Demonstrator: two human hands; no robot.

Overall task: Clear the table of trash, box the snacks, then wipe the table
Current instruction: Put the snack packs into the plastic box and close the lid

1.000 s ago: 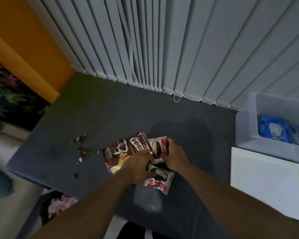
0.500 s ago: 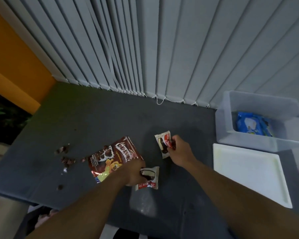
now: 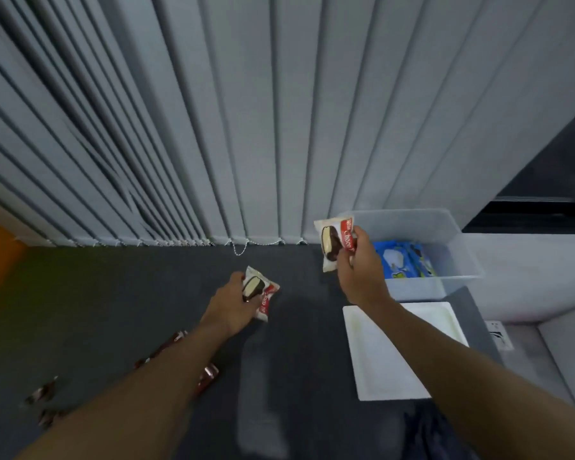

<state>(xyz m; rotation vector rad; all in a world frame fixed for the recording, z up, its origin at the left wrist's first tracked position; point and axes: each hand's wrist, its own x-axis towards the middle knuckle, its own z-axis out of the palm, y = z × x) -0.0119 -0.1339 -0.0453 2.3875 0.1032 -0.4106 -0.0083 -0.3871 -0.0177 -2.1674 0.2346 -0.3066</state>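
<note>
Far out to the left of the left forearm, brown crumbs [image 3: 42,393] lie scattered on the dark table [image 3: 113,310], and a red-brown cereal bag [image 3: 208,376] shows only in slivers from under that arm; half a second ago it lay in plain sight by the hand. The left hand [image 3: 228,305] has come up off the table and now grips a small snack pack [image 3: 261,292] between thumb and fingers, held low over the surface. The right hand [image 3: 356,267], which was down at table level with its own snack packet [image 3: 334,242], has risen and swung right; it pinches that packet upright just at the near left corner of the clear box [image 3: 458,234]. That suggests the boxing step is under way, with both packets lifted and the first about to go in. Inside the box, just right of the right hand, lie blue packets [image 3: 402,260]. Below that hand's wrist the white lid [image 3: 395,360] lies flat and bare.
</note>
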